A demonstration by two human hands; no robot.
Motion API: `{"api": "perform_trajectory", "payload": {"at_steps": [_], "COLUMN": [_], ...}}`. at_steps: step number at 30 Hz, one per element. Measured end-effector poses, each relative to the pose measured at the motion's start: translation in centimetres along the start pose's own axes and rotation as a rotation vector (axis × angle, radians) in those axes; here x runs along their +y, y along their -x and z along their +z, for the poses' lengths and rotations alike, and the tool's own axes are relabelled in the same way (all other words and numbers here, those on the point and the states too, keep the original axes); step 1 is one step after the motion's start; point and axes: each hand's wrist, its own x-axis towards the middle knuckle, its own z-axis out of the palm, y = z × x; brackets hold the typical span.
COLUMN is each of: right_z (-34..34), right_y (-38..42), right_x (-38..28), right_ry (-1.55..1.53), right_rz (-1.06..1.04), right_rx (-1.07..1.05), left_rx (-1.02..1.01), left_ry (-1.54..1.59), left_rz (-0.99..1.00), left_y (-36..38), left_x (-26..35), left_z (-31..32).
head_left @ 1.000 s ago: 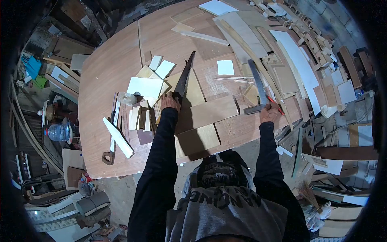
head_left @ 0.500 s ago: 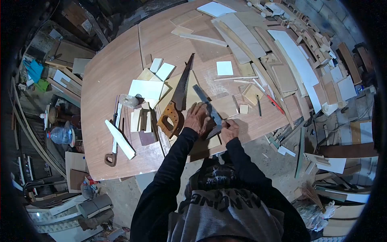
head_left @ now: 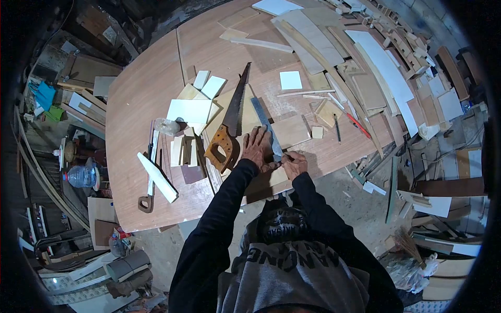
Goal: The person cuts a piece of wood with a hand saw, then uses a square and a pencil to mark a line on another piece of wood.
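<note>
My left hand (head_left: pixel 257 149) lies with its fingers spread, pressing on a board and the near part of a metal straightedge (head_left: pixel 266 122). Close on its right, my right hand (head_left: pixel 294 164) is closed in a pinch at the straightedge's near end; what it pinches is too small to make out. A handsaw (head_left: pixel 223 144) with a wooden handle lies left of my left hand, its blade pointing away from me. To the right are a small square block (head_left: pixel 317 132), a dark pencil (head_left: pixel 337 128) and a red-handled tool (head_left: pixel 358 126).
White and plain wood pieces (head_left: pixel 189 111) lie left of the saw, near a clear jar (head_left: pixel 166 126). A second saw (head_left: pixel 145 204) rests at the table's left. Long boards (head_left: pixel 383 78) and offcuts cover the right side. A large bottle (head_left: pixel 80 177) stands off to the left.
The straightedge has turned slightly to stand more upright in view. My left hand has shifted up a little with fingers wider, and my right hand has closed in beside it.
</note>
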Motion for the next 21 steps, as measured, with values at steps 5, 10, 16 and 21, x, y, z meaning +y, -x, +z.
{"api": "perform_trajectory", "payload": {"at_steps": [5, 10, 16, 21], "right_z": [-0.7, 0.9, 0.2, 0.3], "right_y": [-0.3, -0.8, -0.4, -0.2], "right_x": [-2.2, -0.2, -1.6, -2.0], "right_ry": [-0.058, -0.170, -0.274, -0.303], "right_rz": [0.148, 0.190, 0.230, 0.161], "right_rx": [-0.020, 0.051, 0.045, 0.096], "left_rx": [0.101, 0.079, 0.024, 0.038], "left_ry": [0.101, 0.085, 0.063, 0.081], "left_rz": [0.008, -0.029, -0.045, -0.037], "left_y": [0.0, -0.1, -0.4, -0.4], "left_x": [-0.2, 0.1, 0.4, 0.3], "left_z": [0.6, 0.6, 0.1, 0.2]}}
